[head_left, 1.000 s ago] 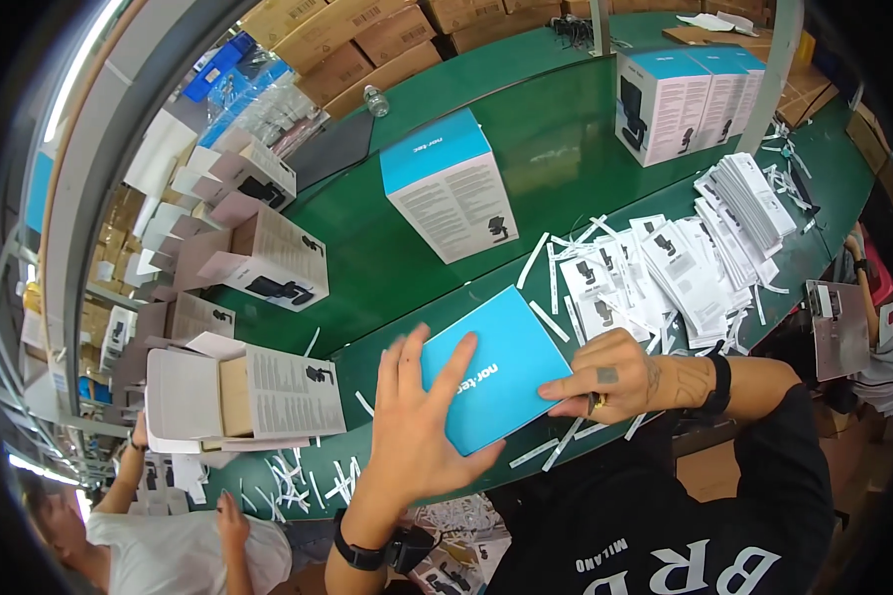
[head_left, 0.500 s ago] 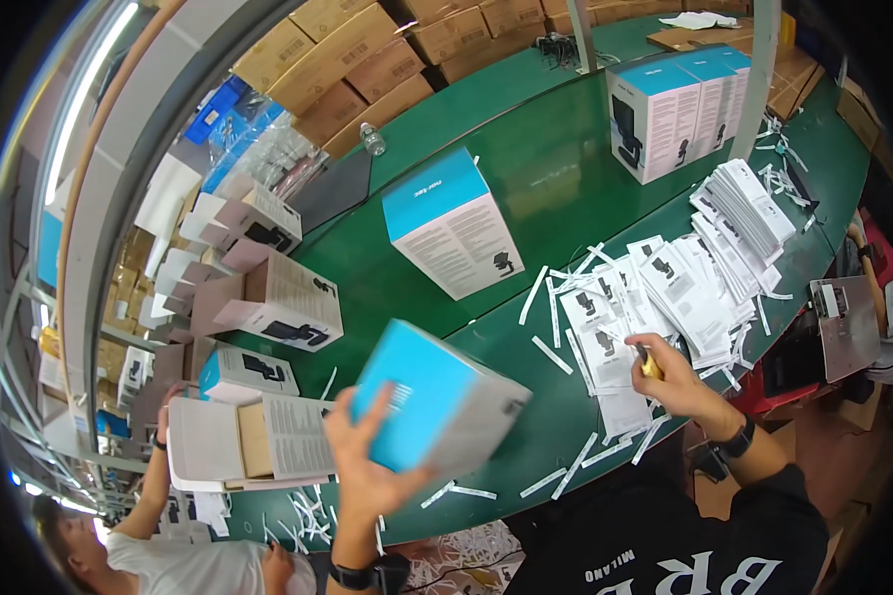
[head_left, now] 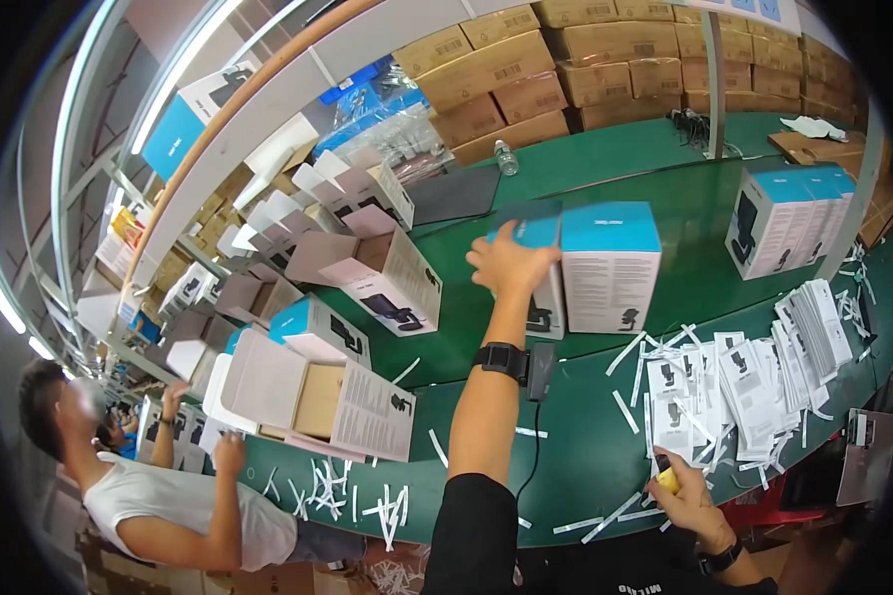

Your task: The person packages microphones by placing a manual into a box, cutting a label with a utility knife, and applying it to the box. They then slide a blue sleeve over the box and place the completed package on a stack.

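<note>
My left hand grips the top of a white carton with a blue top, which is upright on the green table, close beside a matching blue-topped carton. The forearm hides part of the held carton's front. At the lower right, my right hand is closed round a small yellow-and-black handled tool; its tip cannot be made out. Just beyond that hand lie white printed leaflets with narrow paper strips among them.
Several finished-looking cartons stand at the right back. Open cartons line the left side, with another open carton nearer. A co-worker is at the left. A stack of leaflets, a bottle and a metal post are also around.
My left hand has carried the tilted carton away from me and set it upright against the other carton. My right hand keeps the yellow tool. The whole view has shifted.
</note>
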Demonstrator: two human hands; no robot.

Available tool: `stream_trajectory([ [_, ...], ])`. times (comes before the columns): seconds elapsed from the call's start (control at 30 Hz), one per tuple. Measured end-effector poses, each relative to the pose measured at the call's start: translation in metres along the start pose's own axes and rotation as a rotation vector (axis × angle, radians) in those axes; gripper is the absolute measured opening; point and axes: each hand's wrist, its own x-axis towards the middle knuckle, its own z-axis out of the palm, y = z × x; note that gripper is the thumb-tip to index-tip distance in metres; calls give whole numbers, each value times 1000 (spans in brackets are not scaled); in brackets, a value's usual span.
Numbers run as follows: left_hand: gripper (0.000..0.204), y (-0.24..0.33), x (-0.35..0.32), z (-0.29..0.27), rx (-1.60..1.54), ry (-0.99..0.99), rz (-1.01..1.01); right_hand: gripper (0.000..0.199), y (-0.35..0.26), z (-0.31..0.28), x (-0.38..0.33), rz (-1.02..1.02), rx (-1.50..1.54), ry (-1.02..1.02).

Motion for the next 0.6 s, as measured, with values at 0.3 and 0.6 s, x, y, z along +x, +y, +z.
stream_trajectory([
  [0.3,50,-6,114,88,-102,31,377,53,45,-133,120,-107,-735,583],
  [0.6,30,-97,124,36,944,418,413,49,70,-148,120,181,-589,393],
])
